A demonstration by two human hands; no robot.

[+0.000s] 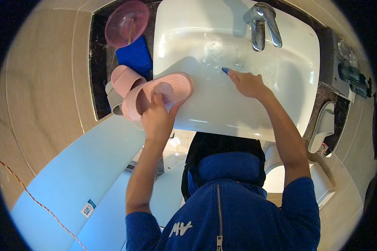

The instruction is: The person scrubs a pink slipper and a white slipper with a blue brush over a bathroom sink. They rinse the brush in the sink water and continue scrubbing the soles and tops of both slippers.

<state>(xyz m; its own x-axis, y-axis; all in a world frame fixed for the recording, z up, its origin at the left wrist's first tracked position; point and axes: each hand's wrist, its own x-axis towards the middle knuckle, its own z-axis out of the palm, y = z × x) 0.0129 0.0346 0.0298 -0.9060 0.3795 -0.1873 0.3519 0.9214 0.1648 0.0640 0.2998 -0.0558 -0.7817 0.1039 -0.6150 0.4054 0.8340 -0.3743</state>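
Note:
My left hand (158,122) grips a pink slide slipper (179,82) by its side, over the left rim of the white washbasin (226,113). The slipper's dotted insole faces up, with its strap to the left. Over the middle of the bowl, my right hand (249,84) pinches a small blue object (225,70), mostly hidden by the fingers; its kind is unclear. Foamy water (215,51) lies just beyond, near the drain (238,65). A second pink slipper (125,80) rests left of the basin, partly over a grey slipper (113,98).
A chrome faucet (258,31) rises at the basin's back. A pink translucent bowl (124,18) and a blue cloth or pad (135,56) occupy the dark left counter. Another grey slipper (323,125) lies on the right ledge. Behind my right arm stands a white toilet (320,185).

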